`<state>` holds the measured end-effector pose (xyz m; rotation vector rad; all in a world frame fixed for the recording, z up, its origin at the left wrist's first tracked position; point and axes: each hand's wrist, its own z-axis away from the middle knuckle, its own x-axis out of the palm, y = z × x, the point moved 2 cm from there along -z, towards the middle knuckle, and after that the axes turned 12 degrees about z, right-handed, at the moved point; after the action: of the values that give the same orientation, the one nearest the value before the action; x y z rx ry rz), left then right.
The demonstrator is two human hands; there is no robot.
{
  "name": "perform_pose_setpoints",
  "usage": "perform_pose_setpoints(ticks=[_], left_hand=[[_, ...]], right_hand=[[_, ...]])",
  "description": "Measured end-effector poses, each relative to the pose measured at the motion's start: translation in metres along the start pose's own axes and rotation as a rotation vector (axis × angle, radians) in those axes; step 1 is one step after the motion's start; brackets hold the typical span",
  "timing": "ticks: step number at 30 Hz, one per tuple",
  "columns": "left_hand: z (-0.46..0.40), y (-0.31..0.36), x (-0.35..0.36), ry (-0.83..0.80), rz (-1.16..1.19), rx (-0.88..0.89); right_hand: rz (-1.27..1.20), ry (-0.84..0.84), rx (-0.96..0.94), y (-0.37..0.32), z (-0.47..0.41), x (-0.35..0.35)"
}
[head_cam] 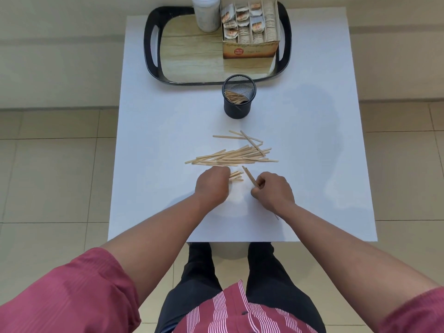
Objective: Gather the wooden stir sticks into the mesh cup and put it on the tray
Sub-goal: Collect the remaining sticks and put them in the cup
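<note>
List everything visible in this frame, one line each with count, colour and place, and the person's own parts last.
table: one, white, centre
tray: one, black rim, wood-look base, far edge
mesh cup: one, black, on table before tray, some sticks inside
loose stir sticks: many, pale wood, mid-table
sachet box: one, cardboard, on tray, right
jar: one, whitish, on tray
left hand: grips a few sticks
right hand: pinches sticks
sleeves: maroon, rolled
</note>
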<state>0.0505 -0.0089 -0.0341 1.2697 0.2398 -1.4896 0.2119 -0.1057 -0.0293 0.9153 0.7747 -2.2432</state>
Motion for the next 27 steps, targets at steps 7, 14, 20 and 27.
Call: perform_pose_setpoints(ticks=[7, 14, 20, 27], left_hand=[[-0.003, -0.013, 0.003, 0.063, 0.219, -0.051], [-0.004, -0.011, -0.005, -0.053, 0.95, -0.384], [-0.01, 0.006, -0.009, -0.158, 1.44, -0.572], [-0.015, 0.01, -0.01, -0.145, 1.452, -0.546]], right_hand=[[-0.334, -0.041, 0.088, 0.001, 0.002, 0.001], [-0.757, -0.232, 0.144, -0.009, 0.008, 0.001], [-0.975, -0.245, 0.134, -0.036, 0.007, -0.004], [-0.997, -0.206, 0.071, -0.049, 0.0, -0.015]])
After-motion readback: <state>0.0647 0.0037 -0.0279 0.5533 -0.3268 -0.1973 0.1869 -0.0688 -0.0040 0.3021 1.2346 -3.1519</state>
